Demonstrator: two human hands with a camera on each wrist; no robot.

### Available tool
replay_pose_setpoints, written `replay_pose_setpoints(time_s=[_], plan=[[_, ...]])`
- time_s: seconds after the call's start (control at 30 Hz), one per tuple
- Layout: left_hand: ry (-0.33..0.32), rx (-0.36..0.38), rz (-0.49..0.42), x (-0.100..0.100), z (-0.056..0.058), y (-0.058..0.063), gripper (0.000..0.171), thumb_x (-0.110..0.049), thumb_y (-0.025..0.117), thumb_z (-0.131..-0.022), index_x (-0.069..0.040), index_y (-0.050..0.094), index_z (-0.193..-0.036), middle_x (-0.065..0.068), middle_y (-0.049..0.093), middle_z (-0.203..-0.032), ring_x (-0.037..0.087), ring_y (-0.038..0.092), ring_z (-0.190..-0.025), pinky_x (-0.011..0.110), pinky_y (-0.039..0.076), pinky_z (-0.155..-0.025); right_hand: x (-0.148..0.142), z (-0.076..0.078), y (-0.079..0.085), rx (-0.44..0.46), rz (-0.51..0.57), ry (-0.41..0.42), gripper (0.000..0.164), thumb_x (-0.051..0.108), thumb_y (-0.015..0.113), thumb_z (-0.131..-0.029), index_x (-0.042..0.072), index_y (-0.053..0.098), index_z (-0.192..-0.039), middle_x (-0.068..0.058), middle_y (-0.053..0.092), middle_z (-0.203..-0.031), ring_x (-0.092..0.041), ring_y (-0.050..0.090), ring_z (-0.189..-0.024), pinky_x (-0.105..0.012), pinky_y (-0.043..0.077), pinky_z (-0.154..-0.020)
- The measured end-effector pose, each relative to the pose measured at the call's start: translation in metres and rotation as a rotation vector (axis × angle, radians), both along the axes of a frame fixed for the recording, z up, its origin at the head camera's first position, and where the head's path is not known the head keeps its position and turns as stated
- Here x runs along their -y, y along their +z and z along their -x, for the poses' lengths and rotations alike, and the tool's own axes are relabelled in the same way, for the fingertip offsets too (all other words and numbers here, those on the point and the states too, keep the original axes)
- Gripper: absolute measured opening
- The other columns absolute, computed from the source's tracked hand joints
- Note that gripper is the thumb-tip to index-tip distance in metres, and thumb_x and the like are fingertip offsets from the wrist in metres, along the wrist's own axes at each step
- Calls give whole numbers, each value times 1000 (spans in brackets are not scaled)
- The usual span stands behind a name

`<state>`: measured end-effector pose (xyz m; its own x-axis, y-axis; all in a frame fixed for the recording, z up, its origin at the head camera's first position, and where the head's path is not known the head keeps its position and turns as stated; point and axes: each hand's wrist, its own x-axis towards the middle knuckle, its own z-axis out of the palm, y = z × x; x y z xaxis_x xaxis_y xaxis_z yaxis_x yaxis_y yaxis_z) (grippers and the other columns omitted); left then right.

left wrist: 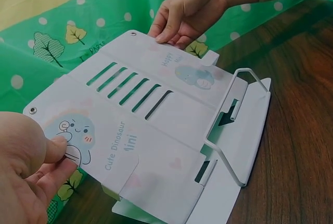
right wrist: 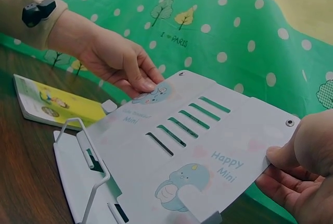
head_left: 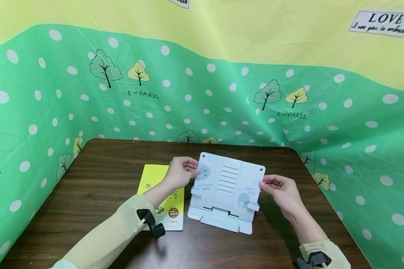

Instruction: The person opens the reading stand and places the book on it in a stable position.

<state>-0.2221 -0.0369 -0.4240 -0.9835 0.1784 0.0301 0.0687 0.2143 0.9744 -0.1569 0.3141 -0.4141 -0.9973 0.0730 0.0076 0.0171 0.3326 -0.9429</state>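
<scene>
A white book stand (head_left: 227,190) printed with cartoon dinosaurs leans up from the wooden table, its slotted back panel tilted. My left hand (head_left: 183,173) pinches the panel's left edge between thumb and fingers, over one dinosaur print. On the opposite edge, my right hand (head_left: 281,190) pinches the panel the same way. In the left wrist view the bent wire (left wrist: 229,114) shows at the stand's lower ledge. A yellow book (head_left: 173,209) lies flat on the table, partly covered by my left forearm.
The dark wooden table (head_left: 97,190) reaches back to a green and yellow dotted cloth (head_left: 202,101) hanging behind it and along both sides. Black camera mounts (head_left: 151,224) sit on both wrists.
</scene>
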Motion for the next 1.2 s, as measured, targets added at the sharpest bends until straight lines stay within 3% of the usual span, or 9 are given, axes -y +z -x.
replay_pose_setpoints(time_s=[0.37,0.6,0.83,1.2], plan=[[-3,-23,15,0,3,6,15,2,79,-93,-4,76,-107,7,73,-93,23,71,-84,33,62,-76,3,-3,7,-9,38,5,31,4,76,-99,-14,66,-122,-20,72,-106,-23,72,-88,-29,61,-83],[-7,-30,5,-1,6,7,15,2,79,-93,-5,76,-106,7,73,-93,24,71,-85,39,63,-79,2,-5,8,-16,68,-6,30,5,76,-98,-13,67,-120,-13,74,-101,-24,73,-88,-30,61,-83],[-9,-54,10,-2,7,11,14,2,79,-93,-4,76,-106,7,73,-92,22,70,-84,32,62,-74,2,-6,11,-25,115,-17,31,4,78,-97,-15,66,-118,-10,75,-97,-25,74,-88,-28,62,-81],[-10,-76,37,-2,8,11,13,-1,80,-94,-6,76,-105,5,74,-92,23,70,-85,33,61,-74,2,-10,11,-31,142,-20,29,3,78,-97,-15,67,-116,-9,74,-97,-22,73,-86,-28,62,-81]])
